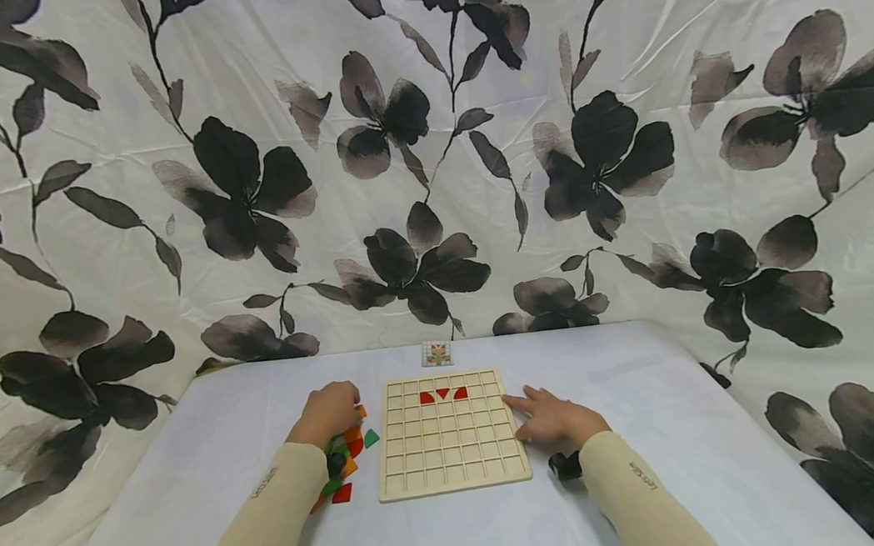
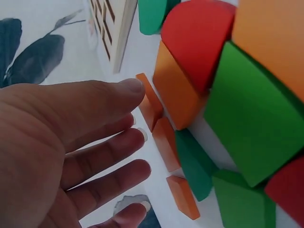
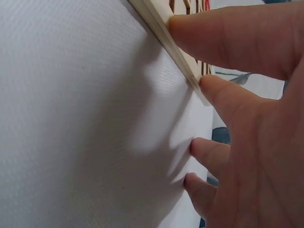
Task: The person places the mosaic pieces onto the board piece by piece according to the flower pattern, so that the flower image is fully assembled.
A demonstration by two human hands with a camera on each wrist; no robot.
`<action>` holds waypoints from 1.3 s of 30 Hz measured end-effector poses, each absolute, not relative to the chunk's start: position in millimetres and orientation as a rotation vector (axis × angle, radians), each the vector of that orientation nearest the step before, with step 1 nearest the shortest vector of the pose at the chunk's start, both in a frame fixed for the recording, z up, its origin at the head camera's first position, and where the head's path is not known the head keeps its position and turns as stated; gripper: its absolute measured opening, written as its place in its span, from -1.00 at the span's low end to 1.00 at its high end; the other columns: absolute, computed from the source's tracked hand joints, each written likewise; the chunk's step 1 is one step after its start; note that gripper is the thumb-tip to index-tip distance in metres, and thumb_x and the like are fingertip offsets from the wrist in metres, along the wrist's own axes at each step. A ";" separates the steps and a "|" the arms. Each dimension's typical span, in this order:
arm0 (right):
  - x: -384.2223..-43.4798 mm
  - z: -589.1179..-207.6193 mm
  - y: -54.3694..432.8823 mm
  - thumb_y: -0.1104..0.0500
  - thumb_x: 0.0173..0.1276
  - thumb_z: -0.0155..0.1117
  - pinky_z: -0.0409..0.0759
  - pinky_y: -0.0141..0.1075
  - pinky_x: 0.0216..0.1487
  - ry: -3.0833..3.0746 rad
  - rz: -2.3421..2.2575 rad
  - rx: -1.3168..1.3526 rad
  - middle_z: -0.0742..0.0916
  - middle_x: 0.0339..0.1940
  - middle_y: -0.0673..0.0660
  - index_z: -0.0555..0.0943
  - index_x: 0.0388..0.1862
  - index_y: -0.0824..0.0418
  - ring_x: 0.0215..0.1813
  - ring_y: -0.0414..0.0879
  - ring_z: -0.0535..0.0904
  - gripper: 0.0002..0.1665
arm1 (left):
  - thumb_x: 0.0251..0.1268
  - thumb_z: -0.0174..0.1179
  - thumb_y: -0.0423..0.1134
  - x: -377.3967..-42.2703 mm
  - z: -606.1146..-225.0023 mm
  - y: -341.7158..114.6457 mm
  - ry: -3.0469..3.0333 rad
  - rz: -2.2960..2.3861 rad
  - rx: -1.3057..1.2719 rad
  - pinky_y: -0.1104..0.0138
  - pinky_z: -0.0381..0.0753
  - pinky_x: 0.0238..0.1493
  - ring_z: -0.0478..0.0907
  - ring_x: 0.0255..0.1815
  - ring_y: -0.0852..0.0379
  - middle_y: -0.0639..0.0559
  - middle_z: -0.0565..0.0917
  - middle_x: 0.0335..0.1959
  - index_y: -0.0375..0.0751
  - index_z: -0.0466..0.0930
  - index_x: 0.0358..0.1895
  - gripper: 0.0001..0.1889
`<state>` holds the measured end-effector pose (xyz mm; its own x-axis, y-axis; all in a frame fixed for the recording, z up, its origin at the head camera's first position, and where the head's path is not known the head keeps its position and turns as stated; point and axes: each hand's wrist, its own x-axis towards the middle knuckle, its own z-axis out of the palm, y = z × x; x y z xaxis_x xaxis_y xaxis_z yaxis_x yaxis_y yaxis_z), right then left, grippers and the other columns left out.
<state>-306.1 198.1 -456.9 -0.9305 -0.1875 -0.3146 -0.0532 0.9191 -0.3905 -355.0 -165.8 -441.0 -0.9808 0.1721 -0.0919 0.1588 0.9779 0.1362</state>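
A wooden grid board (image 1: 457,476) lies on the table, with red pieces (image 1: 460,393) in an upper row: a triangle between two round-sided ones. Left of it my left hand (image 1: 331,411) hovers at a pile of coloured blocks. In the left wrist view, the thumb tip meets a small orange block (image 2: 151,107), while the other fingers, loosely bent, stand apart from it; the index finger is partly hidden behind the thumb. My right hand (image 1: 553,416) rests at the board's right edge. Its thumb and index fingertip (image 3: 209,83) touch the rim, fingers spread.
Around the left wrist lie green blocks (image 2: 254,114), a red round-sided block (image 2: 199,38) and several orange ones. A small patterned card (image 1: 437,354) is behind the board. A flowered cloth (image 1: 506,177) hangs beyond the white table (image 1: 453,535).
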 end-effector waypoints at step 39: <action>-308.7 -459.2 194.8 -0.09 0.28 0.21 0.01 0.38 0.38 2.736 -0.515 -0.156 0.18 0.57 0.23 0.24 0.50 -0.12 0.57 0.28 -0.01 -0.21 | 0.19 0.30 -0.18 -341.0 -435.0 -119.0 2.996 0.462 0.285 0.06 0.52 0.06 0.51 -0.20 0.04 -0.05 0.68 -0.09 -0.21 0.64 -0.04 -0.70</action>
<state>-308.7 194.8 -459.2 -0.9321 -0.1705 -0.3195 -0.0427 0.9278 -0.3706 -341.0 -119.0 -435.0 -0.9778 0.1987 -0.0663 0.1694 0.9365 0.3071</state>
